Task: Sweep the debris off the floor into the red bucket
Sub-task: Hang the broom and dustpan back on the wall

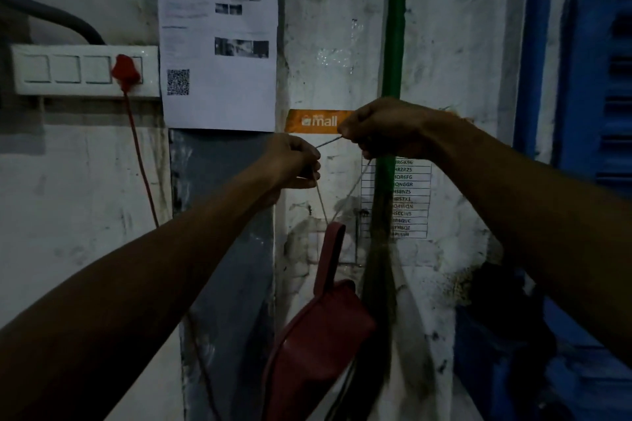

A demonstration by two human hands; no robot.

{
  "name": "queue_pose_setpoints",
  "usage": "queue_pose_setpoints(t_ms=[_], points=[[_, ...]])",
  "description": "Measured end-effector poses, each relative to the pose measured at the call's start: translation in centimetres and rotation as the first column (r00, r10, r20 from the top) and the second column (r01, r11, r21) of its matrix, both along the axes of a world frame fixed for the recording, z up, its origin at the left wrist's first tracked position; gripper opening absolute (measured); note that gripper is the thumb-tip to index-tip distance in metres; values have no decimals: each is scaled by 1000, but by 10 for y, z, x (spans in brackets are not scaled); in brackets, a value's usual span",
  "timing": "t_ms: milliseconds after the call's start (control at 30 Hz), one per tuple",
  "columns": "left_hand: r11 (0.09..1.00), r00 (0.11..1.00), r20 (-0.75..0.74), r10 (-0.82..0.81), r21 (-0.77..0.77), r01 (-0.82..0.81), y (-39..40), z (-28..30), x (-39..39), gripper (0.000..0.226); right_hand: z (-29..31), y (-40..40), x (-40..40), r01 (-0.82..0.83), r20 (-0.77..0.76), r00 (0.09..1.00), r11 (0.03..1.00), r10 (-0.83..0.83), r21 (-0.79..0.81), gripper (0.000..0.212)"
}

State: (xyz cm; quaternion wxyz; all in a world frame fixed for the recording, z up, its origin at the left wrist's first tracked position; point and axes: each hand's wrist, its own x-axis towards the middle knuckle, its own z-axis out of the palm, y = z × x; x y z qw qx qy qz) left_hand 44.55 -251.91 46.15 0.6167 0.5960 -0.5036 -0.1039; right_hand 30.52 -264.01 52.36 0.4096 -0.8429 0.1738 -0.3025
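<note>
A broom with a green handle (393, 44) and dark bristles (378, 284) stands upright against the white wall. A red dustpan (318, 335) hangs from a thin string (345, 195) looped through its handle. My left hand (294, 161) pinches one part of the string. My right hand (383, 128) pinches the string too, right in front of the broom handle. A short taut piece of string runs between the two hands. The red bucket and the floor are not in view.
A white switchboard (68, 68) with a red plug (126, 72) and red cord is on the wall at left. A printed paper sheet (219, 37), an orange sticker (319, 120) and a code list (407, 198) are stuck to the wall. A blue shutter (595, 79) stands at right.
</note>
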Motion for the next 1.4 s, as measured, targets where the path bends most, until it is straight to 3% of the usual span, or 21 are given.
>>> queue_pose_setpoints(t_ms=[133, 233, 300, 367, 467, 567, 700, 833, 933, 1067, 1267, 1400], points=[[991, 979, 174, 109, -98, -93, -7, 18, -5, 7, 3, -2, -26, 6, 79, 997, 1000, -6, 0, 24], [965, 887, 395, 238, -197, -171, -12, 35, -5, 3, -3, 0, -34, 87, 310, 949, 993, -61, -73, 28], [930, 701, 616, 360, -300, -214, -14, 47, -4, 9, -6, -1, -33, 292, 512, 844, 937, -159, -190, 24], [899, 468, 769, 435, -394, -189, -16, 60, -6, 12, -3, -1, -30, 460, 613, 767, 827, -188, -323, 20], [870, 163, 859, 485, -456, -186, -18, 82, -5, 22, 7, -4, -33, 569, 588, 789, 571, -178, -592, 14], [846, 9, 865, 502, -489, -213, -20, 101, -2, 27, 25, -11, -38, 572, 510, 820, 387, -260, -723, 21], [820, -21, 834, 552, -547, -167, -29, 121, -4, 29, 51, -21, -37, 611, 547, 788, 251, -282, -751, 26], [788, -167, 799, 577, -599, -144, -49, 144, -2, 28, 89, -35, -29, 687, 644, 725, 187, -245, -702, 26], [708, -238, 724, 648, -687, -162, -66, 165, 1, 31, 119, -48, -22, 710, 677, 701, 129, -223, -692, 27], [619, -171, 660, 732, -748, -238, -92, 198, 1, 33, 159, -75, -11, 741, 713, 662, 58, -231, -669, 33], [560, -207, 617, 759, -781, -275, -139, 251, 11, 39, 213, -116, 6, 792, 750, 587, 22, -305, -610, 35], [550, -197, 609, 768, -785, -285, -164, 290, 21, 46, 236, -137, 16, 786, 761, 603, 20, -239, -617, 39]])
